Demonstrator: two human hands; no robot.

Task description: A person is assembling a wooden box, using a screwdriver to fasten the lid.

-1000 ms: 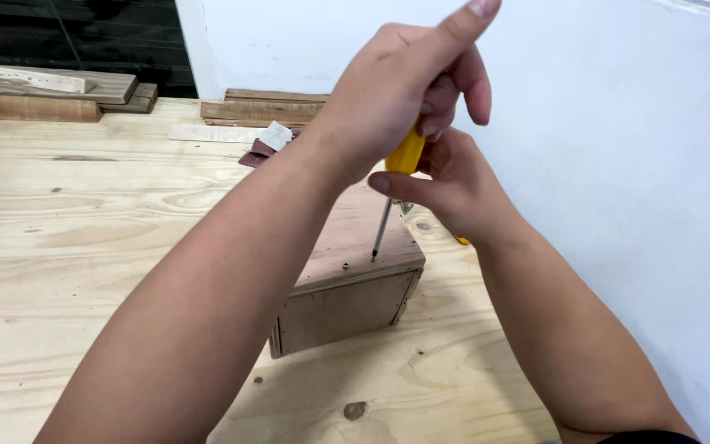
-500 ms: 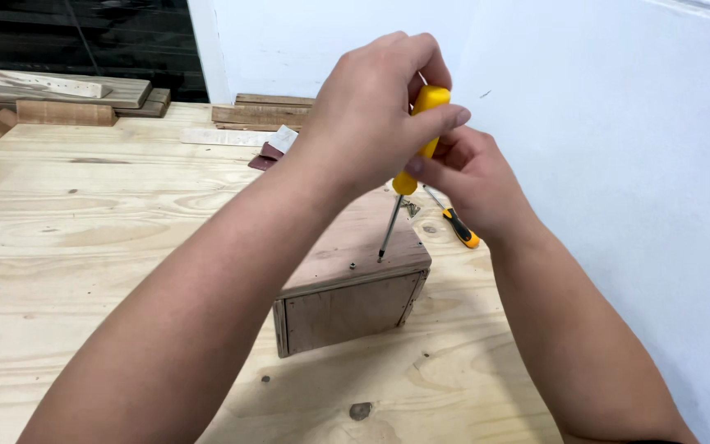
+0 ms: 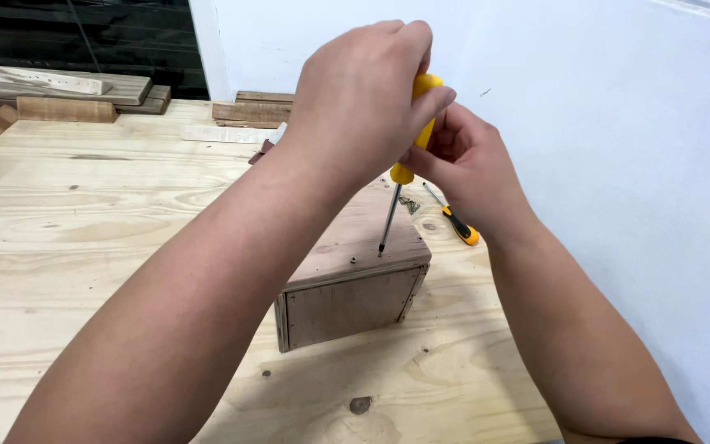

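Head view shows my yellow-handled screwdriver standing nearly upright at the centre of the frame, its tip seated on a screw near the front edge of the small wooden box. A second ago my left hand was half lifted, with a finger pointing up and most of the handle hidden; half a second ago it was closing over the top. Now its fingers are wrapped down tight around the handle. My right hand pinches the lower part of the handle just above the shaft, much as it did before. The shaft has straightened a little over that time, and the tip sits in the same spot on the lid. I judge that I have just re-gripped between turns and that the screw is not yet fully down. The box sits on the pale plywood surface. A second, smaller screwdriver lies just right of the box, and wooden offcuts are stacked at the upper left.
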